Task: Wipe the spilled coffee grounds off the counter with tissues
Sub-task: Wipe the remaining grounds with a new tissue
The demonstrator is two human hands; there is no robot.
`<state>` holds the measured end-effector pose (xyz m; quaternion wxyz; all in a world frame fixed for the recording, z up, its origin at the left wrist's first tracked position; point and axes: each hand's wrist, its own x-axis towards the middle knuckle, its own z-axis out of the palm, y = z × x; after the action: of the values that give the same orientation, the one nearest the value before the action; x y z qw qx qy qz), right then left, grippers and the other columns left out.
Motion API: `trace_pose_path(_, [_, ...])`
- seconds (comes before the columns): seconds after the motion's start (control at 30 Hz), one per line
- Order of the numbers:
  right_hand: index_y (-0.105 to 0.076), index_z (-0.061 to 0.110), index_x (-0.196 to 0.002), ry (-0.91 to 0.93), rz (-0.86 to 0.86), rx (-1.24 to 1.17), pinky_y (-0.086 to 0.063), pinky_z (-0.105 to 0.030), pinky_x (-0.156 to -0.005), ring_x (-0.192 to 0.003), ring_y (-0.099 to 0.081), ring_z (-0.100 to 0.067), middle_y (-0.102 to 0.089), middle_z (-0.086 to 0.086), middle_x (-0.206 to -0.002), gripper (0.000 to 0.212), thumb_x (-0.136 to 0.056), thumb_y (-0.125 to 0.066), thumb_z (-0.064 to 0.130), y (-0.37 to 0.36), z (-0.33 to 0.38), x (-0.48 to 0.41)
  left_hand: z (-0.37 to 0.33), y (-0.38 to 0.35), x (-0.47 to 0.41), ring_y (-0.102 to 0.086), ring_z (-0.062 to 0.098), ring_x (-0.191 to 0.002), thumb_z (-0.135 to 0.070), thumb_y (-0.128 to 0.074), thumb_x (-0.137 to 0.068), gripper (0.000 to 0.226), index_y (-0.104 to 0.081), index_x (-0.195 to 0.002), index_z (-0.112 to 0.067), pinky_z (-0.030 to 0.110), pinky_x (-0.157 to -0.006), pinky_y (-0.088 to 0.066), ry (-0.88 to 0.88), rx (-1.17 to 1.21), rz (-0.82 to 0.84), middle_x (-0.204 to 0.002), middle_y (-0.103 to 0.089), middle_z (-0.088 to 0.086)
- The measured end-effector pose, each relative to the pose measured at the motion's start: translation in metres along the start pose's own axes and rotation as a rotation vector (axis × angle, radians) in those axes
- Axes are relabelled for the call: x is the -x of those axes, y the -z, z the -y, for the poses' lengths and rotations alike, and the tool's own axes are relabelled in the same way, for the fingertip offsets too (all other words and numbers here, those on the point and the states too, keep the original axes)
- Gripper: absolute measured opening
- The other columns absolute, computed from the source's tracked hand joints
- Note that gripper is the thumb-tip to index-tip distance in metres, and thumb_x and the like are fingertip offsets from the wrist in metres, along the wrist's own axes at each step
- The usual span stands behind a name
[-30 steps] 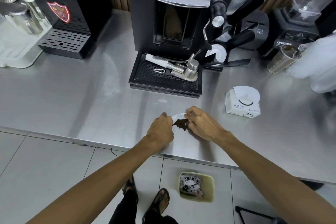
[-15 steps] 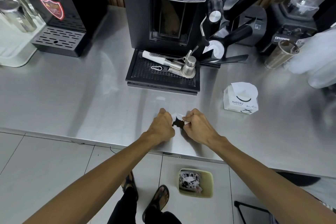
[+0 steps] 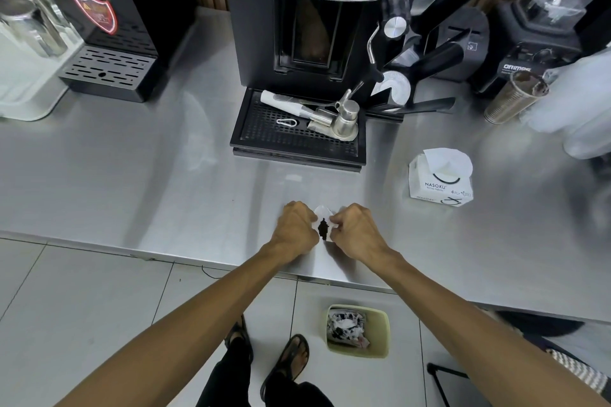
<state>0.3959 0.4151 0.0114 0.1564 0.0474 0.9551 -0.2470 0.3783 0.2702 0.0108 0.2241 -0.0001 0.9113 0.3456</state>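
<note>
On the steel counter [image 3: 132,182], near its front edge, my left hand [image 3: 295,231] and my right hand [image 3: 354,231] grip the two sides of a white tissue [image 3: 322,210]. A dark heap of coffee grounds [image 3: 323,228] sits bunched in the tissue between my knuckles. Most of the tissue is hidden by my curled fingers. A tiny dark speck [image 3: 233,200] lies on the counter to the left of my hands. The white tissue pack [image 3: 440,182], with a sheet sticking up, stands to the right.
A black coffee machine [image 3: 317,20] with a drip tray [image 3: 297,142] holding metal parts stands behind my hands. A metal cup [image 3: 515,96] and blender [image 3: 542,20] are at the right, a black dispenser [image 3: 109,30] at the left. A bin [image 3: 358,330] with crumpled tissues sits on the floor.
My two hands have drawn closer together, folding the tissue up around the grounds, so less white tissue and less of the dark heap show.
</note>
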Motion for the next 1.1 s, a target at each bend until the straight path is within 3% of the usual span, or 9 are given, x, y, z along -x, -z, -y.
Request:
trace_pose_path(0.13, [-0.073, -0.004, -0.078, -0.036, -0.043, -0.056, -0.049, -0.027, -0.066, -0.074, -0.054, -0.025, -0.06, -0.014, -0.077, 0.01, -0.078, -0.063, -0.002, 0.003, 0.008, 0.002, 0.0, 0.002, -0.003, -0.062, 0.02, -0.104, -0.007, -0.071, -0.08, 0.037, -0.068, -0.117, -0.009, 0.019, -0.078, -0.044, 0.014, 0.005, -0.019, -0.122, -0.059, 0.006])
trace_pose_path(0.3, [-0.071, 0.003, -0.105, -0.081, -0.07, -0.162, -0.056, -0.032, -0.081, -0.089, -0.064, -0.025, -0.068, -0.011, -0.095, 0.03, -0.075, -0.07, 0.0, 0.007, 0.017, 0.006, 0.0, 0.005, -0.008, -0.064, 0.021, -0.097, -0.008, -0.076, -0.078, 0.037, -0.069, -0.114, -0.011, 0.02, -0.075, -0.047, 0.055, 0.024, -0.006, -0.121, -0.061, 0.006])
trace_pose_path(0.43, [-0.063, 0.012, -0.112, -0.064, -0.089, -0.183, -0.048, -0.024, -0.073, -0.087, -0.06, -0.021, -0.065, -0.006, -0.091, 0.041, -0.074, -0.074, 0.001, 0.012, 0.022, 0.009, -0.002, 0.006, -0.01, -0.063, 0.019, -0.092, -0.009, -0.077, -0.075, 0.039, -0.068, -0.112, -0.011, 0.023, -0.074, -0.051, 0.071, 0.042, 0.028, -0.119, -0.06, 0.005])
trace_pose_path(0.53, [-0.069, 0.008, -0.11, -0.03, -0.092, -0.186, -0.046, -0.02, -0.069, -0.084, -0.06, -0.019, -0.063, 0.0, -0.084, 0.037, -0.075, -0.071, -0.003, 0.014, 0.024, 0.01, -0.003, 0.007, -0.012, -0.064, 0.018, -0.091, -0.007, -0.074, -0.073, 0.039, -0.067, -0.111, -0.01, 0.024, -0.075, -0.054, 0.074, 0.052, 0.063, -0.119, -0.06, 0.007])
trace_pose_path(0.67, [-0.064, 0.004, -0.124, -0.022, -0.021, -0.191, -0.053, -0.025, -0.088, -0.103, -0.065, -0.017, -0.069, -0.009, -0.113, 0.054, -0.072, -0.079, 0.006, 0.015, 0.024, 0.008, -0.005, 0.008, -0.015, -0.065, 0.019, -0.094, -0.005, -0.074, -0.072, 0.041, -0.067, -0.112, -0.009, 0.026, -0.078, -0.056, 0.103, 0.069, 0.081, -0.118, -0.06, 0.005])
trace_pose_path(0.73, [-0.06, 0.001, -0.128, -0.019, 0.028, -0.192, -0.052, -0.021, -0.088, -0.107, -0.064, -0.014, -0.067, -0.009, -0.121, 0.066, -0.067, -0.084, 0.009, 0.016, 0.023, 0.007, -0.006, 0.009, -0.017, -0.066, 0.018, -0.094, -0.004, -0.075, -0.072, 0.041, -0.067, -0.111, -0.009, 0.028, -0.08, -0.057, 0.117, 0.081, 0.083, -0.117, -0.061, 0.005])
trace_pose_path(0.93, [-0.068, 0.0, -0.113, 0.003, 0.033, -0.155, -0.056, -0.029, -0.084, -0.099, -0.067, -0.022, -0.07, -0.012, -0.11, 0.063, -0.058, -0.093, 0.02, 0.013, 0.024, 0.007, -0.007, 0.008, -0.017, -0.067, 0.015, -0.082, -0.001, -0.073, -0.07, 0.031, -0.071, -0.1, -0.008, 0.026, -0.068, -0.057, 0.127, 0.118, 0.063, -0.105, -0.066, 0.003])
trace_pose_path(1.1, [-0.071, 0.006, -0.11, 0.035, -0.028, -0.082, -0.042, -0.02, -0.071, -0.087, -0.063, -0.02, -0.069, -0.009, -0.105, 0.054, -0.064, -0.089, 0.027, 0.005, 0.023, 0.006, -0.012, 0.011, -0.012, -0.065, 0.017, -0.076, -0.005, -0.077, -0.069, 0.03, -0.068, -0.096, -0.015, 0.02, -0.055, -0.05, 0.099, 0.126, 0.02, -0.106, -0.062, 0.007])
